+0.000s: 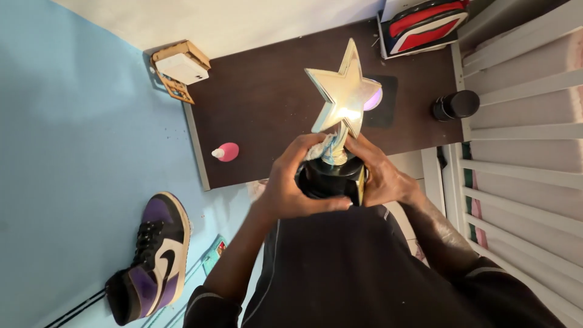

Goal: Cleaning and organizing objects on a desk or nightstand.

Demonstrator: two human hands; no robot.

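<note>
Head view, looking straight down

A star trophy (341, 97) is held upright above the lap, over the near edge of a dark brown table (255, 103). The star is gold, five-pointed and glossy, with a bright glare spot low on its face and a paler bevelled rim. A short gold stem is seen under it, set into a black, shiny, rounded base (328, 177); a thin gold strip shows on the base's right side.

The left hand (291, 182) is wrapped round the left of the base, fingers curled over its top, with a small white cloth (319, 147) pressed under the fingertips against the stem. The right hand (379, 173) is closed round the right side of the base, thumb up near the stem. Both grips are tight on the trophy; no gap is seen between palm and base.

On the table: a pink bottle with a white tip (226, 152) lying near the left edge, a white box in a wooden frame (181, 68) at the far left corner, a black cylindrical jar (456, 105) at the right edge, and a red, white and black case (425, 24) at the far right corner. A dark mat is partly hidden behind the star.

A purple, black and white high-top sneaker (155, 258) is noted against the light blue surface (73, 152) at left. White slats (528, 121) run down the right side
</note>
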